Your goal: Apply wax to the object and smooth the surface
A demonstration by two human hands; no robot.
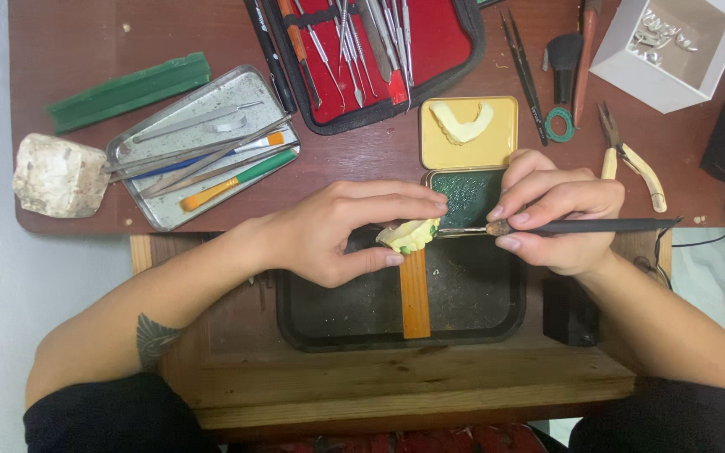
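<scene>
The yellowish dental cast (pixel 410 236) sits pinched in my left hand (pixel 341 231), just above the top end of an orange wooden strip (pixel 414 294) that lies across a dark tray (pixel 329 331). My left fingers are closed around the cast, thumb underneath and fingertips on top, and I can see small green spots on its lower edge. My right hand (pixel 557 214) grips a slim dark-handled carving tool (pixel 581 225), fingers closed on it near the front like a pen; its metal tip (pixel 455 231) points left and meets the cast's right side.

Just behind my hands stands an open yellow tin (pixel 467 155): its raised lid holds a pale horseshoe-shaped piece (pixel 461 122), and the lower half is filled with dark green material (pixel 467 195). On the brown table (pixel 77 33), to the left, a metal tin (pixel 169 214) carries several tools, among them an orange-handled and a green-handled one. Beside it lie a green block (pixel 127 91) and a rough whitish lump (pixel 59 174). At the top a red-lined case (pixel 438 38) holds a row of steel instruments. To the right I see black tweezers (pixel 524 75), a small brush (pixel 564 63), a green ring (pixel 559 124), pale-handled pliers (pixel 631 164) and a white box (pixel 623 59) with small shiny pieces inside. A tattoo shows on my left forearm.
</scene>
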